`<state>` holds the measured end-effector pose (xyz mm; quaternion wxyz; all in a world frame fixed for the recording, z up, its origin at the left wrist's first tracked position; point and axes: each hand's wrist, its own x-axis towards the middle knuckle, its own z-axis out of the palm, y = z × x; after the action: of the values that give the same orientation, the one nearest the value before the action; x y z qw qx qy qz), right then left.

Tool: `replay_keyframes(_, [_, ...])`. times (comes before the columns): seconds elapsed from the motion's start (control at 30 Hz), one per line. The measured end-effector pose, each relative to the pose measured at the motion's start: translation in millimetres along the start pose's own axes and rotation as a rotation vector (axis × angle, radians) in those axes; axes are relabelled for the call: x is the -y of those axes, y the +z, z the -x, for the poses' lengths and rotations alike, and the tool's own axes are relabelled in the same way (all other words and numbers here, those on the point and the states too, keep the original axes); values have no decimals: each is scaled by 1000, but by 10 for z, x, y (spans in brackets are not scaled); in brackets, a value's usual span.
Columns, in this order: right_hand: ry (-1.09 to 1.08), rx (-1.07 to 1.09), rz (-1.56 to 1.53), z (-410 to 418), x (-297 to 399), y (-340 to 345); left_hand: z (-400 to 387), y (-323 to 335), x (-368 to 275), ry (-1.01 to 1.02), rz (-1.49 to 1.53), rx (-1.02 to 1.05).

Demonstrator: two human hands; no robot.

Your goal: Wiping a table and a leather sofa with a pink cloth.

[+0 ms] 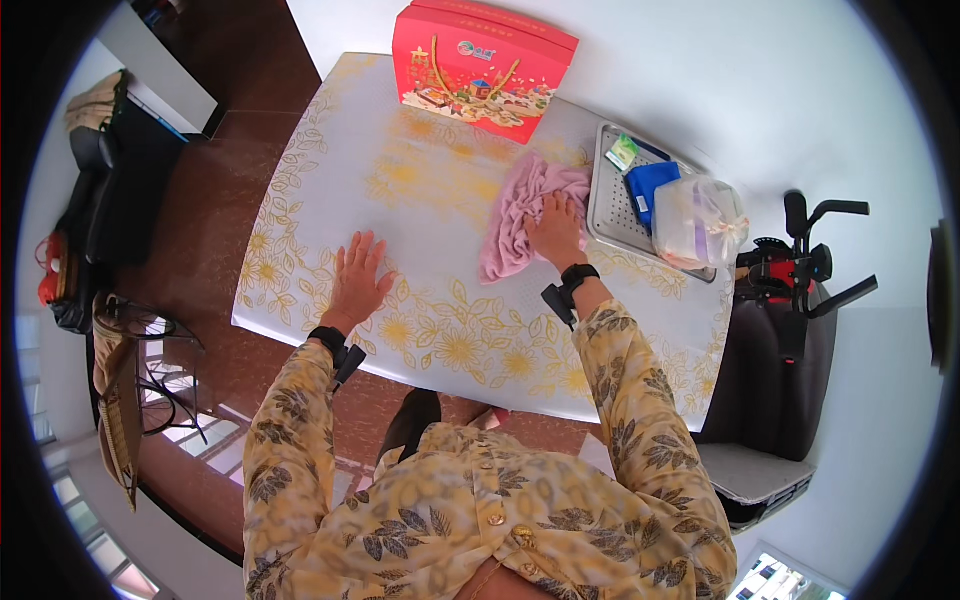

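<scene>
My right hand (557, 231) rests on a crumpled pink cloth (517, 206), its fingers spread over the folds; whether it grips the fabric, I cannot tell. Flat on the table to the left lies my left hand (358, 285), fingers apart and holding nothing. A pale tablecloth (442, 255) with yellow flowers and leaves covers the table beneath both. Just right of the pink cloth stands a perforated metal tray (611, 199). In it are a small green packet (622, 153), a folded blue cloth (649, 189) and a tied, translucent plastic bag (697, 225) with pale contents.
A red gift box (484, 71) with rope handles stands at the table's far edge by the white wall (712, 67). Beyond the right edge are a dark padded chair (765, 382) and black handlebars (806, 255). A wicker chair (120, 390) stands on the floor at left.
</scene>
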<state>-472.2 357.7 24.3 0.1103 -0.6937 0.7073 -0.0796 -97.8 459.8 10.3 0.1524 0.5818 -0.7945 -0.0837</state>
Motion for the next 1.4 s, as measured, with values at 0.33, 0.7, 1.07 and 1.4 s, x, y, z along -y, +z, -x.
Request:
replay_keyframes(0.33, [138, -54, 105, -1040, -62, -47, 56, 35, 7, 15, 44, 78])
replay_keyframes(0.7, [138, -107, 99, -1166, -83, 72, 46, -46, 36, -3, 90, 10])
replay_keyframes(1.07, [-132, -70, 113, -317, 93, 152, 33, -16, -26, -1, 83, -33])
replay_keyframes(1.4, [-423, 24, -43, 1379, 694, 216, 76, -39, -40, -51, 72, -23])
